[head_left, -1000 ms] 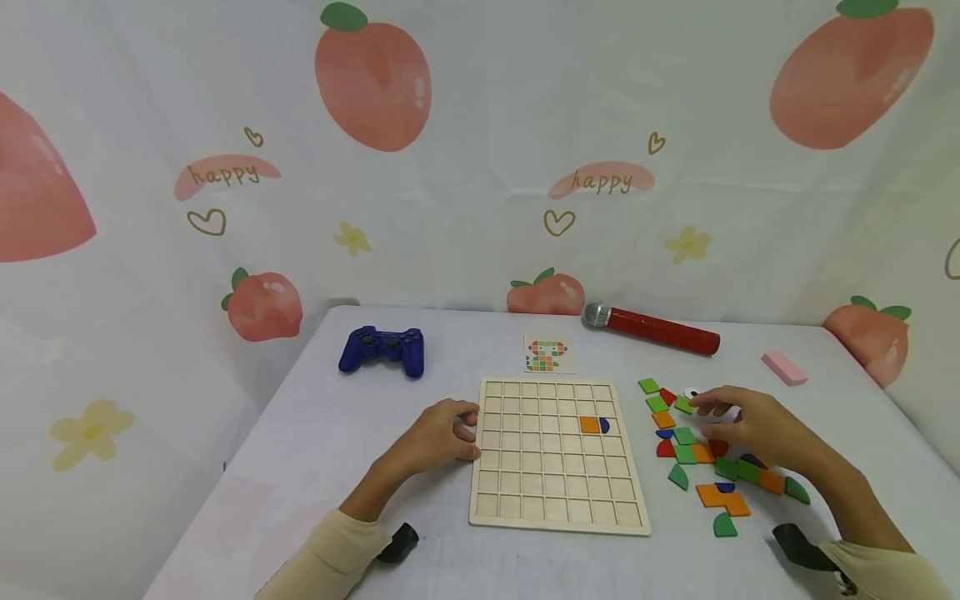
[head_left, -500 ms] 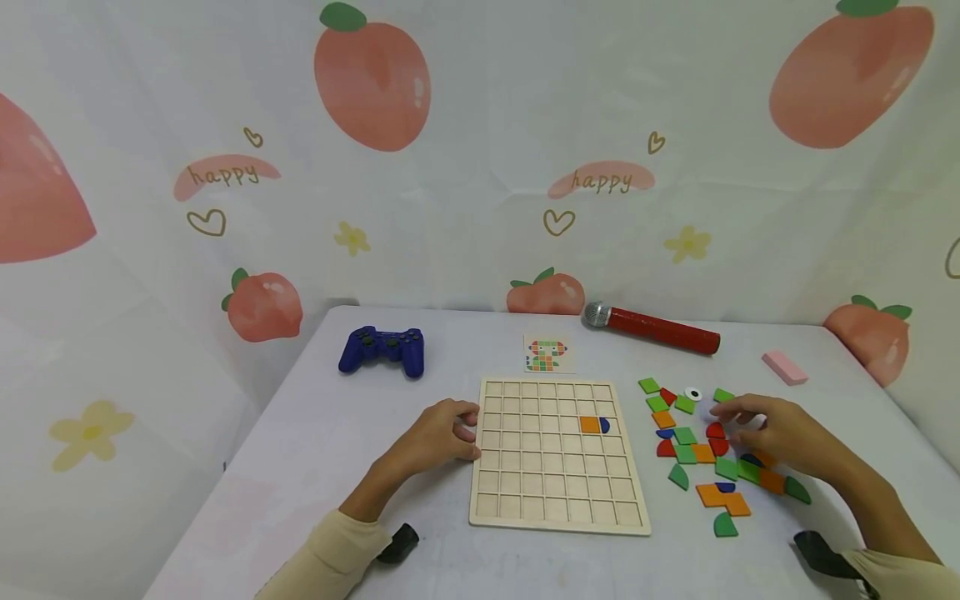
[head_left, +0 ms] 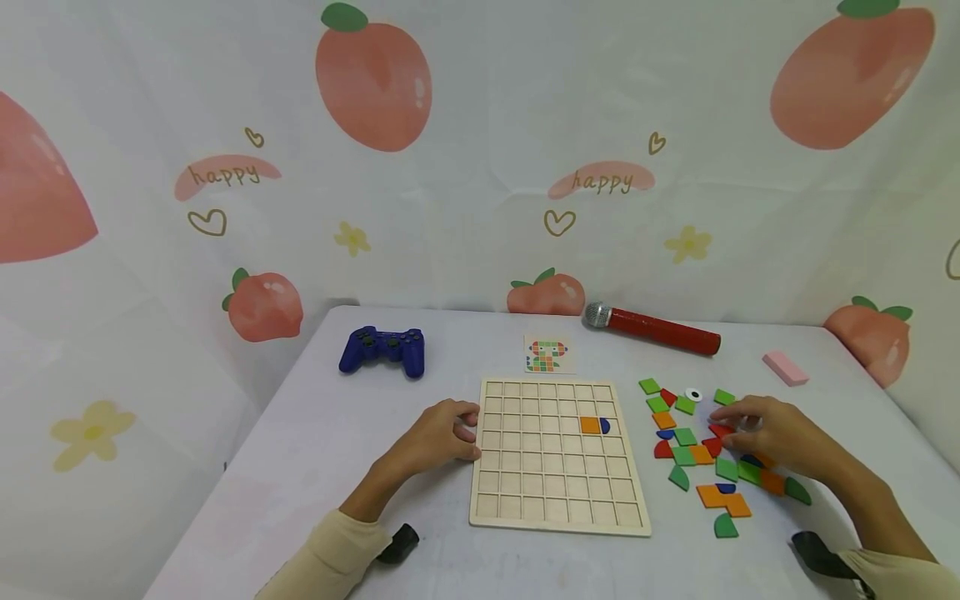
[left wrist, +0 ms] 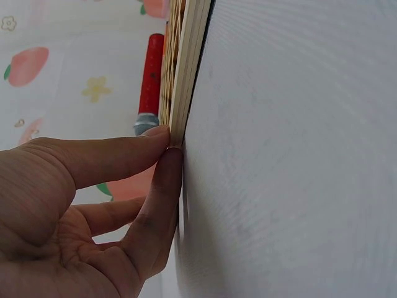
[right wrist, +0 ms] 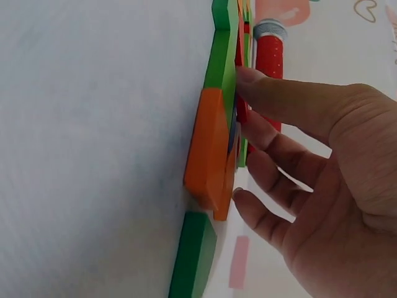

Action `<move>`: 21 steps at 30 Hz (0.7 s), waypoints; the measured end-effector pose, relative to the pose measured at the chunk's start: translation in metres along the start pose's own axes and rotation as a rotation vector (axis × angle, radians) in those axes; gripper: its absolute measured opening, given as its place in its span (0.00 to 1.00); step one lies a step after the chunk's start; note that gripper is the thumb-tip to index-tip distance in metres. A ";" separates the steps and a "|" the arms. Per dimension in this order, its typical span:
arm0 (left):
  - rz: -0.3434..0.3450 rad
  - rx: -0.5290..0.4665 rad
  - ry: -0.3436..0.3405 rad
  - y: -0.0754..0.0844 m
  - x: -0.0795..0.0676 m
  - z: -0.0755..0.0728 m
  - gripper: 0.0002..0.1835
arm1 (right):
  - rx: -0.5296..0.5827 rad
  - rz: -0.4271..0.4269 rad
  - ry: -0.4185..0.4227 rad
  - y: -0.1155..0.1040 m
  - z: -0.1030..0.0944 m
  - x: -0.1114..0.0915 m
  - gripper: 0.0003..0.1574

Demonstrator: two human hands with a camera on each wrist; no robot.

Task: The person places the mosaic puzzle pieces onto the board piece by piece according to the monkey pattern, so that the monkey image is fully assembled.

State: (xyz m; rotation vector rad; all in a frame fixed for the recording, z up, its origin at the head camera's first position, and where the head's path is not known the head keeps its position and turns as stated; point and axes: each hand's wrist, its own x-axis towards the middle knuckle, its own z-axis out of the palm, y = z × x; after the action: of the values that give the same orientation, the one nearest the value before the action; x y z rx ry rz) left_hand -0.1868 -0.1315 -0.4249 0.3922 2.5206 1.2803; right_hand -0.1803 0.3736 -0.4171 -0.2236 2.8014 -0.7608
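Observation:
My left hand [head_left: 433,437] is at the left edge of a wooden grid board [head_left: 525,483], thumb and finger pinching its rim [left wrist: 180,105] in the left wrist view. In the board's upper right lie an orange square tile [head_left: 590,425] and a blue half-round tile [head_left: 605,426]. My right hand [head_left: 776,437] is over the loose tiles right of the board, with a red tile [head_left: 722,431] between its thumb and forefinger. A second red tile [head_left: 712,447] lies beside the thumb. Green and orange tiles [right wrist: 208,149] stand close to the fingers in the right wrist view.
Behind the board is a pattern card [head_left: 549,355]. A blue game controller [head_left: 382,350] lies at the back left. At the back are a red microphone [head_left: 660,331] and a pink block [head_left: 785,367]. An eye tile [head_left: 693,395] lies among the loose pieces.
My right hand first drew back to the right from the green tiles near the eye tile, then closed on the red tiles, which shifted and turned. The left hand stays at the board.

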 end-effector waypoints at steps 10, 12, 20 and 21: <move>0.003 0.004 -0.002 0.000 0.001 0.000 0.38 | -0.031 0.038 -0.045 0.002 -0.001 0.001 0.24; 0.001 0.004 -0.002 0.000 0.001 0.000 0.38 | -0.028 0.037 -0.047 0.002 -0.001 0.000 0.23; -0.010 0.004 0.002 0.000 0.000 0.000 0.38 | -0.023 0.015 -0.025 0.001 -0.003 -0.001 0.20; -0.008 0.004 0.002 0.000 0.000 0.000 0.38 | -0.018 0.018 -0.024 0.001 -0.003 -0.001 0.21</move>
State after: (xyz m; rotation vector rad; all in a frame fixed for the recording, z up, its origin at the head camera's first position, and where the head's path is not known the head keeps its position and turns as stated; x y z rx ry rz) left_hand -0.1868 -0.1308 -0.4247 0.3812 2.5245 1.2734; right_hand -0.1804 0.3758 -0.4146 -0.2085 2.7851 -0.7238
